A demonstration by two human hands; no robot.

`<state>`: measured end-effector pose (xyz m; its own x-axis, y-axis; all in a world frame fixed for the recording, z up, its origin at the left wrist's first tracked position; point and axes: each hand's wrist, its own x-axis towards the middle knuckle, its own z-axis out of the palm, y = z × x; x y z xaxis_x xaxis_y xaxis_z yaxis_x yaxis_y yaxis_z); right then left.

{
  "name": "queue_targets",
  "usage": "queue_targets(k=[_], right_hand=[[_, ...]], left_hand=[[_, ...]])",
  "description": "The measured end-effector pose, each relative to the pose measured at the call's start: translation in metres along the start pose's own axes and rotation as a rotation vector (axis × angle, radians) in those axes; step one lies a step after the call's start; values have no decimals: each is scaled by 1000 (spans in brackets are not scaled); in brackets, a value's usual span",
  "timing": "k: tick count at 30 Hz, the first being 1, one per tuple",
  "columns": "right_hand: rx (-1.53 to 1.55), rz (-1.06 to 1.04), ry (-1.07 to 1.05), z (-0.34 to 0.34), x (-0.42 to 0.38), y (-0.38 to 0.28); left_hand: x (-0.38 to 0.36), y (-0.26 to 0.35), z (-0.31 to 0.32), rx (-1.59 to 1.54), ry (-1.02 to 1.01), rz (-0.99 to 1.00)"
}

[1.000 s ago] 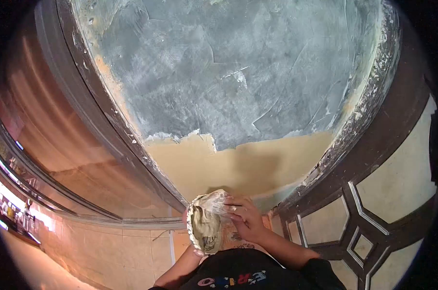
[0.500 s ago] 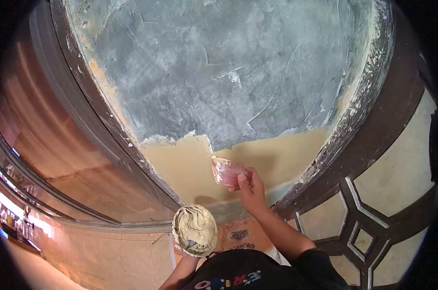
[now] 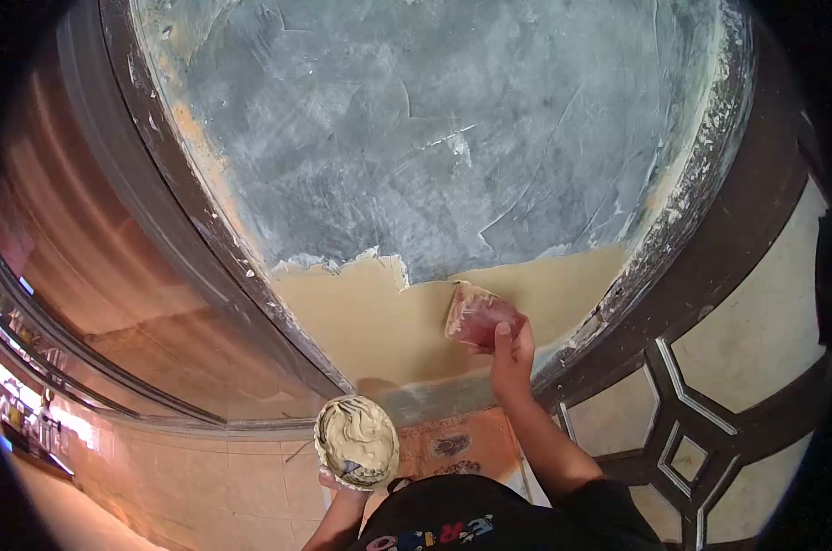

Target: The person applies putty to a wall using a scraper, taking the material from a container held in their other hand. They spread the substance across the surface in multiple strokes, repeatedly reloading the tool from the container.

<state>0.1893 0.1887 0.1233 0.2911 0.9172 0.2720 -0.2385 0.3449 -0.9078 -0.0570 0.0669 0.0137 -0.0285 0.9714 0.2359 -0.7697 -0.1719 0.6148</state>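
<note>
— Where do we have the scraper (image 3: 474, 315) now?

— Our right hand (image 3: 510, 354) holds it up against the wall panel (image 3: 434, 138), its blade on the tan lower part, just under the ragged edge of the grey coat. The fingers (image 3: 504, 336) are closed on its lower end, the thumb lying up the back, so the blade sticks out above and to the left of them.

— And the other hand?

— Our left hand (image 3: 340, 484) carries the round pan of putty (image 3: 356, 442) from beneath, low by the dark frame (image 3: 250, 303); its fingers are mostly hidden under the pan, wrapped on its base as far as we can tell
</note>
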Motion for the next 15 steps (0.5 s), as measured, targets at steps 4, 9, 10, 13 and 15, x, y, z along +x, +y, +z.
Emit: queue_targets(k=[4, 9, 10, 13, 15], right_hand=[[-59, -85, -110, 15, -9, 15], [-208, -67, -205, 39, -4, 18], [-209, -69, -201, 39, -1, 16], [-187, -118, -153, 33, 7, 6], [-101, -116, -34, 19, 14, 2]], left_hand=[[1, -1, 2, 24, 48, -19], [3, -3, -2, 35, 16, -75], [3, -3, -2, 36, 25, -84], [1, -8, -9, 6, -30, -55], [0, -8, -12, -58, -46, -34]])
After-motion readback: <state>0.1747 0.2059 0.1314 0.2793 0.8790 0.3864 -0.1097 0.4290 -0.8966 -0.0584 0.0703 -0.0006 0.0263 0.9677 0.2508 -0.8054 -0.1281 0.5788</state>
